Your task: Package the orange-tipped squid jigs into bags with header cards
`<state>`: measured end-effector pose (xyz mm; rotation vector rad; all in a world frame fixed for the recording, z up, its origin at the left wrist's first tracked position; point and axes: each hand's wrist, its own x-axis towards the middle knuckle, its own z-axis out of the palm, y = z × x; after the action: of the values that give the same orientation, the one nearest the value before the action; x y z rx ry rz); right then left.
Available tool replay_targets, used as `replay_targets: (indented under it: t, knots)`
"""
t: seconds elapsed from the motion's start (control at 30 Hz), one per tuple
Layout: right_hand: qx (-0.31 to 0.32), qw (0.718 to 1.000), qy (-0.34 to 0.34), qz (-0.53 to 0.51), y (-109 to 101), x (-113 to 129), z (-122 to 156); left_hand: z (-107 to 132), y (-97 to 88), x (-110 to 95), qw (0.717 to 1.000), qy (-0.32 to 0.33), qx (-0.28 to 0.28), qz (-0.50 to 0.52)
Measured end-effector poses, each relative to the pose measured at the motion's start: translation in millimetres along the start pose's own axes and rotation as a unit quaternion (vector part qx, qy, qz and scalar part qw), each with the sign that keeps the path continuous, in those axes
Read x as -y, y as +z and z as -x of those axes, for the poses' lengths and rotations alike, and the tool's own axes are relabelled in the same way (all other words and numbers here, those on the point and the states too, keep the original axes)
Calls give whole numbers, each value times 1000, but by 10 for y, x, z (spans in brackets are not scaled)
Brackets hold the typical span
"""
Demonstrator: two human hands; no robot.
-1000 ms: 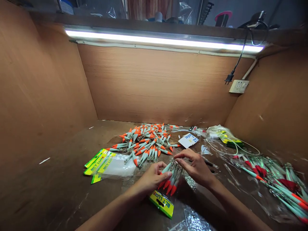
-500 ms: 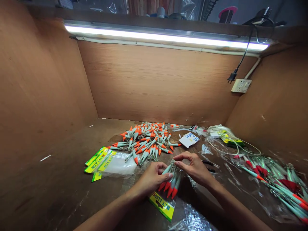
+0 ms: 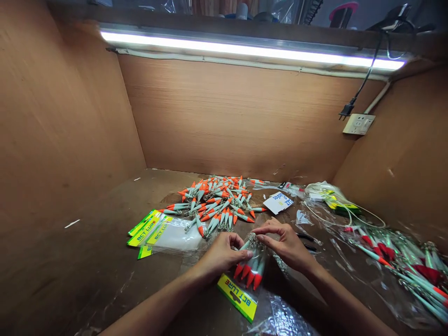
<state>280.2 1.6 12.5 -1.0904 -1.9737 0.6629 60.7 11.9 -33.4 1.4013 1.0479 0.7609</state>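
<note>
My left hand (image 3: 221,255) is closed around a small bunch of pale green lures with orange-red tips (image 3: 251,268), the tips pointing toward me. My right hand (image 3: 285,242) pinches the hook ends at the top of the same bunch. Just below the bunch lies a clear bag with a yellow "BCT LURE" header card (image 3: 238,297). A heap of the same lures (image 3: 217,203) lies on the brown bench behind my hands.
A stack of empty yellow-headed bags (image 3: 157,233) lies to the left. A white paper slip (image 3: 278,202) and white cord (image 3: 332,207) lie behind right. Bagged red-and-green lures (image 3: 402,254) fill the right side. Wooden walls enclose the bench; a socket (image 3: 357,124) is on the right wall.
The camera has drifted slightly, so the scene sits a little higher and to the right. Both hands have stayed on the bunch of lures, with only small finger shifts.
</note>
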Motion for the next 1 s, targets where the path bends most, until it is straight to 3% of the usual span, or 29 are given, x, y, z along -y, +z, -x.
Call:
replay_targets:
  t: [0.4, 0.57, 0.87, 1.0]
  knots:
    - [-5, 1000, -9, 29, 45, -10, 26, -9, -37, 12, 998, -23, 17, 55]
    - [-6, 998, -3, 61, 39, -32, 27, -22, -45, 32, 999, -6, 17, 36]
    - [11, 999, 4, 50, 53, -70, 23, -20, -10, 8, 996, 50, -33, -68]
    - [10, 998, -8, 56, 82, -73, 44, -31, -21, 2, 998, 22, -16, -50]
